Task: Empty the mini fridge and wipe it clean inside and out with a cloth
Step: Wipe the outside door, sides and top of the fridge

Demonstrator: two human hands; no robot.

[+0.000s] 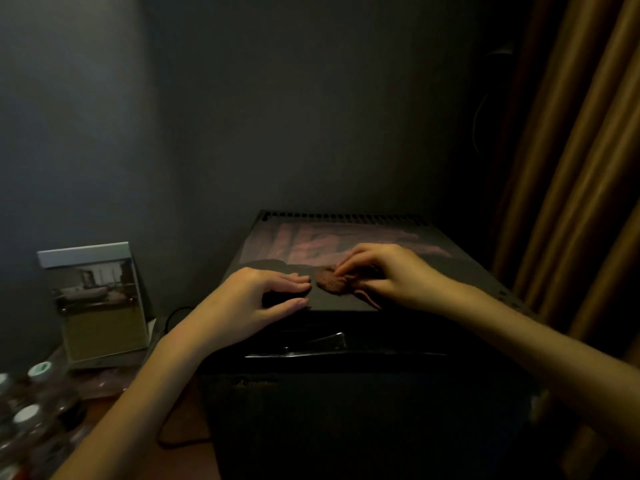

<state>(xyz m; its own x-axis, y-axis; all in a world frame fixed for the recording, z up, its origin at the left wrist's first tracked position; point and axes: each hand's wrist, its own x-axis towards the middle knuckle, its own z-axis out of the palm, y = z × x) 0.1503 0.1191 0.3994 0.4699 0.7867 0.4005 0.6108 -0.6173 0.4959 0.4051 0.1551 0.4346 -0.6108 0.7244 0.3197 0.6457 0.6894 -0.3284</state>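
Two sets of fingers meet near the middle of the frame. Our right fingers (349, 262) are curled, tips bunched together and pinching a small brown cloth (330, 281) against the thumb. The cloth lies crumpled on the fridge (363, 427) top, near its front edge. Just left of it, our left fingers (294, 284) lie straight and close together, flat on the top, with the thumb spread apart below them along the front edge. The left hand (252, 299) holds nothing; the right hand (391, 275) arches over the cloth. Both bare forearms run down to the lower corners. The black fridge fills the centre and lower frame, its door shut. At left stands a card stand (100, 306), with capped bottles (31, 420) in the lower left corner. A curtain (571, 168) hangs at right.
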